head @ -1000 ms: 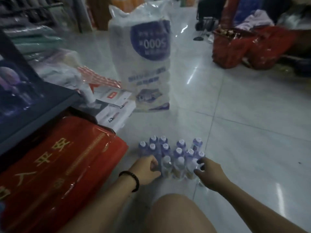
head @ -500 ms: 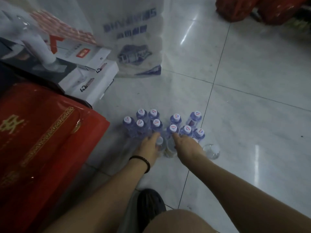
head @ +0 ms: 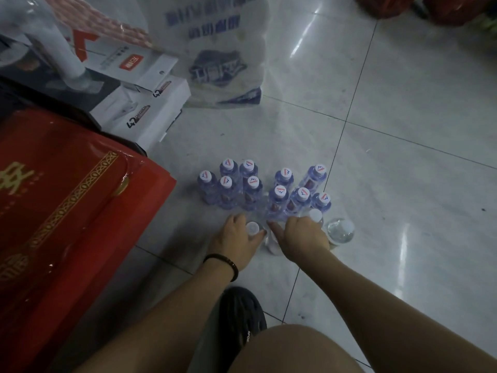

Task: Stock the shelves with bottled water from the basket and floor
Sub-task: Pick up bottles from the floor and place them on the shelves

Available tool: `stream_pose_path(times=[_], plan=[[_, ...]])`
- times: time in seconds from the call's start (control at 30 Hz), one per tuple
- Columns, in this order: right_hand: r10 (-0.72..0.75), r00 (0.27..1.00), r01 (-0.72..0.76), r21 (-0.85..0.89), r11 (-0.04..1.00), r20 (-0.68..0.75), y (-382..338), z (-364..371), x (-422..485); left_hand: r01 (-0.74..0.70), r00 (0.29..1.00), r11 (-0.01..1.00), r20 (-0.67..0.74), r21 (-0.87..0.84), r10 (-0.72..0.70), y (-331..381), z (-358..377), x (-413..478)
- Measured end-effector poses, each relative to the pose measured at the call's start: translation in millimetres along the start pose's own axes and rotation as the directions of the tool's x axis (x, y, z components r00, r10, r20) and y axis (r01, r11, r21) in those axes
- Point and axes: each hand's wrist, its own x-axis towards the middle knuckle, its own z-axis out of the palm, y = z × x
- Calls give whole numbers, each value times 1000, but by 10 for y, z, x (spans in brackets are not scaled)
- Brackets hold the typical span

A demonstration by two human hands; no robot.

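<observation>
Several small water bottles with white logo caps (head: 279, 192) stand in a cluster on the tiled floor. In front of them stand a few clear bottles with plain white caps. My left hand (head: 236, 243), with a black band on the wrist, grips one plain-capped bottle (head: 252, 228) by its neck. My right hand (head: 301, 238) curls over another plain-capped bottle (head: 271, 244) beside it. One clear bottle (head: 339, 230) stands free to the right of my right hand.
A big red gift pack (head: 67, 224) fills the left. White boxes (head: 150, 109) lie behind it. A tall white printed bag (head: 217, 49) stands beyond the bottles. Red baskets (head: 430, 6) sit at the far right. My shoe (head: 242, 316) and knee are below.
The view has tilted down and closer. Both hands have moved together onto the front plain-capped bottles and closed on them; the bottle at the right stands apart.
</observation>
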Motion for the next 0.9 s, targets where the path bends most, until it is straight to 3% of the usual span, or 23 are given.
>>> stream_pose_path(times=[0.1,0.17,0.23,0.33,0.43,0.6,0.7,0.9], plan=[[39,999,-38,92,995,-2,109,100,-57,50,998,981,-22,-186,-55,11,124,-42],[40,999,-39,52,998,-16,197,204,-113,59,997,967,-33,-246,-70,-42,173,-52],[90,995,-83,152,985,-40,262,357,-157,72,996,956,-20,-285,-81,-131,205,-35],[203,976,-158,389,908,-78,268,574,-229,39,999,959,-5,-281,-42,-270,298,-4],[252,951,-149,446,882,-179,240,731,-308,38,999,946,19,-323,-34,-330,381,17],[343,918,-203,505,839,-200,205,936,-351,24,999,954,-36,-298,-36,-318,431,-10],[374,906,-183,610,771,-200,187,1056,-334,42,996,930,-57,-366,-68,-358,460,-49],[348,914,-46,800,599,-208,99,1154,-217,140,990,862,43,-486,-137,-383,480,-33]])
